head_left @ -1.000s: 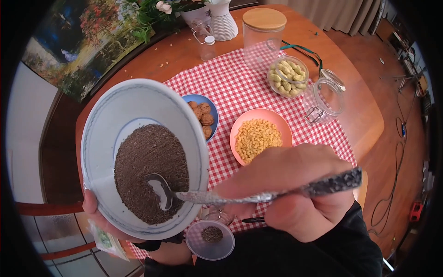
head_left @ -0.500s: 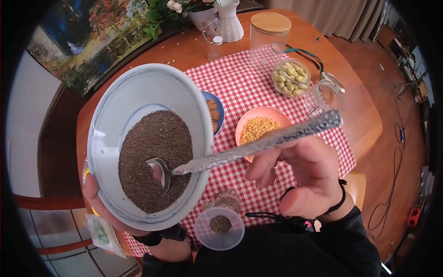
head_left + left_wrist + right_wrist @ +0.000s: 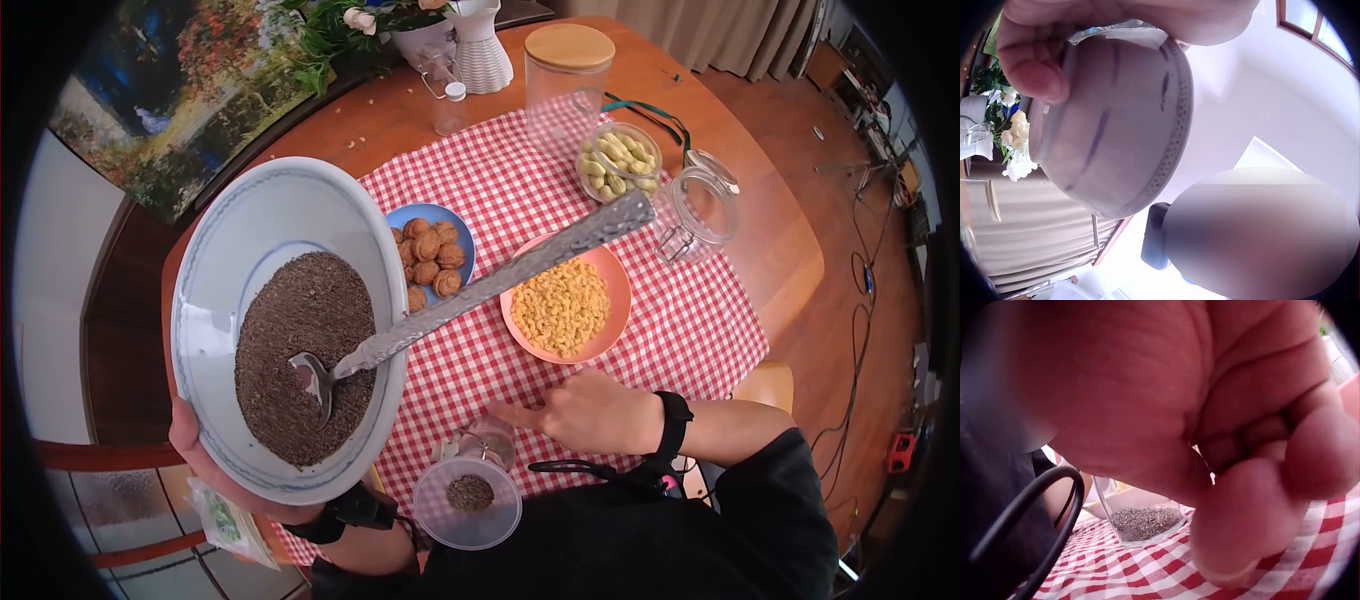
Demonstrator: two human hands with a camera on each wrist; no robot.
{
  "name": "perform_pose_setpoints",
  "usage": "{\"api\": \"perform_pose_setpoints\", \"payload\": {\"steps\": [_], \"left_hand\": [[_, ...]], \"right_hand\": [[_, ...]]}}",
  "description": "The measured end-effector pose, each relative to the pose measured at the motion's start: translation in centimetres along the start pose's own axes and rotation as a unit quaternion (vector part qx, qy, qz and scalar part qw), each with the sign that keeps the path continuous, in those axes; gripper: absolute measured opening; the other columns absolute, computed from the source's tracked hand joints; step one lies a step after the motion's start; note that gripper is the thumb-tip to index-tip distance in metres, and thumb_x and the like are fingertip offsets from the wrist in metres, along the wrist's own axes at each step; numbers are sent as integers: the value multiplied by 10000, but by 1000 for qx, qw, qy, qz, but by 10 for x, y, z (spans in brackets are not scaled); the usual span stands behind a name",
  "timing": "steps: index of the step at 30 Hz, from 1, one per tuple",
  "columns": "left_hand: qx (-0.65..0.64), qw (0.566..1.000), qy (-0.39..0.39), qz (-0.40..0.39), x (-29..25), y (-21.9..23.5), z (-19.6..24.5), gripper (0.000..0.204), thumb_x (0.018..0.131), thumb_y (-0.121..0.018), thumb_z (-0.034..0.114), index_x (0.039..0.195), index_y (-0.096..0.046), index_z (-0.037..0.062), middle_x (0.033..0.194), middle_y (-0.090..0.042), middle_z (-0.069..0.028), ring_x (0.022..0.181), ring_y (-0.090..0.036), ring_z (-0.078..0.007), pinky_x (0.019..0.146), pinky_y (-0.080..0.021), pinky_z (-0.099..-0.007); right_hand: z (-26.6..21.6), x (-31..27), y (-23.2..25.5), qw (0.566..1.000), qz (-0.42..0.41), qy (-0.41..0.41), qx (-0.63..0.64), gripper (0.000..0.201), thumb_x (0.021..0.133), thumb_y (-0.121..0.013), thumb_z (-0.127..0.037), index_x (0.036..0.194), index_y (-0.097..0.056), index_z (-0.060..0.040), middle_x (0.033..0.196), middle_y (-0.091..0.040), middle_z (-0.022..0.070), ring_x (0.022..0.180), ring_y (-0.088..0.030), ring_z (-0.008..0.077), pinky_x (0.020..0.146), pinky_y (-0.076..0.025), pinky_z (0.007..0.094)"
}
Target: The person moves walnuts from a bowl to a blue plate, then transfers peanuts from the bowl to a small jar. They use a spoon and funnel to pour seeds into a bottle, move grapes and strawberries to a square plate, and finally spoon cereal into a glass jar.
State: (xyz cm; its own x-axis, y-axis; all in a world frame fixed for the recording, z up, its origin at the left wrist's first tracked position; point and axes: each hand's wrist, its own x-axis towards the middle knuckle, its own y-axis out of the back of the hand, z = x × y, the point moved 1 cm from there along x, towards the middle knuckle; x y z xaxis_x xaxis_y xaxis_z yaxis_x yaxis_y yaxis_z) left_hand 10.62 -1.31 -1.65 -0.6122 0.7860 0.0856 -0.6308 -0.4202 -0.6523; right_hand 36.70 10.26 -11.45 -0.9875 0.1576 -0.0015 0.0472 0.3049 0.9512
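Observation:
My left hand [image 3: 205,462] grips a white bowl [image 3: 215,270] with blue lines, tilted toward the camera. Dark brown grains [image 3: 290,385] fill its lower part. A metal spoon [image 3: 480,295] with a hammered handle rests in the bowl, its tip in the grains and its handle leaning over the rim. In the left wrist view, thumb and fingers curl round the bowl's base. My right hand [image 3: 600,412] is low over the cloth, holding nothing, its index finger stretched toward a clear jar [image 3: 1147,515]. A layer of dark grains lies at the jar's bottom.
On the checked cloth [image 3: 460,370] are a blue plate [image 3: 460,225] of walnuts, a pink plate [image 3: 618,300] of macaroni, a jar of peanuts [image 3: 620,165] and an open clip jar [image 3: 700,215]. Behind stand a wooden-lidded jar [image 3: 570,75], a small bottle [image 3: 450,110] and a white vase [image 3: 485,55].
My right hand has let go of the spoon and come down beside the clear jar. The spoon stays in the bowl, which my left hand still holds.

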Motion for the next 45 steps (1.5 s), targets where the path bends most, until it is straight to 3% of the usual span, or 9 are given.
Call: {"api": "perform_pose_setpoints", "payload": {"steps": [8,14,21,24,28,29,32,35,45], "left_hand": [[34,990,-38,129,-1,-16,-6,598,885,-452,476,1284,-473,31,1217,-571,-164,1048,-605,-271,882,-521,-423],[15,997,-28,67,1,-12,-3,614,898,-410,476,1284,-471,3,1188,-587,-190,1001,-629,-275,867,-534,-408],[-19,992,-40,114,0,-9,-5,605,898,-419,462,1272,-479,-9,1197,-580,-201,999,-628,-288,878,-524,-408],[-81,990,-55,100,1,-8,-8,574,897,-443,432,1246,-500,-20,1179,-589,-206,990,-631,-296,871,-526,-409],[-94,988,-79,98,2,-15,-8,530,893,-476,387,1203,-532,-38,1139,-605,-226,980,-634,-300,860,-533,-397],[-110,985,-78,111,2,-16,-8,529,893,-478,383,1201,-531,-44,1136,-606,-232,973,-637,-300,853,-538,-397],[-132,984,-69,101,0,-18,-6,545,847,-519,384,1201,-517,-30,1108,-623,-165,1005,-599,-273,900,-471,-371],[-212,976,-51,11,1,-14,-6,516,893,-486,359,1203,-531,-51,1118,-616,-234,953,-643,-316,841,-544,-399],[-235,971,-23,44,-2,-10,0,449,845,-499,287,1162,-555,-26,1113,-618,-132,1024,-584,-214,936,-433,-340]], "right_hand": [[3,-2,-1,994,-43,26,-99,566,831,-495,-146,1392,-427,-136,423,-424,-1,374,-440,108,369,-292,284],[-4,5,8,975,-95,46,-198,590,836,-469,-149,1417,-377,-100,493,-486,-2,449,-485,125,404,-312,293],[-9,18,8,976,-105,20,-191,604,835,-459,-138,1423,-348,-62,478,-481,-1,441,-500,135,404,-351,308],[-11,26,12,989,-71,14,-127,494,818,-494,-144,1301,-505,-41,553,-532,32,403,-484,161,397,-374,344],[-8,31,1,997,-65,-25,-36,199,780,-581,-165,905,-633,-19,849,-601,164,733,-608,252,586,-487,398],[-5,35,-5,999,-40,-1,-25,369,806,-543,-136,1147,-484,-7,667,-562,100,576,-575,224,502,-458,363],[-3,40,-4,999,-14,38,9,562,847,-516,-136,1363,-354,17,509,-552,60,436,-565,224,431,-447,350],[-3,38,0,998,-26,21,53,515,851,-527,-149,1317,-396,25,551,-573,78,471,-587,234,457,-463,356],[-9,56,-1,995,-33,34,85,408,844,-532,-84,1228,-469,38,694,-608,139,550,-614,229,507,-482,344]]}}
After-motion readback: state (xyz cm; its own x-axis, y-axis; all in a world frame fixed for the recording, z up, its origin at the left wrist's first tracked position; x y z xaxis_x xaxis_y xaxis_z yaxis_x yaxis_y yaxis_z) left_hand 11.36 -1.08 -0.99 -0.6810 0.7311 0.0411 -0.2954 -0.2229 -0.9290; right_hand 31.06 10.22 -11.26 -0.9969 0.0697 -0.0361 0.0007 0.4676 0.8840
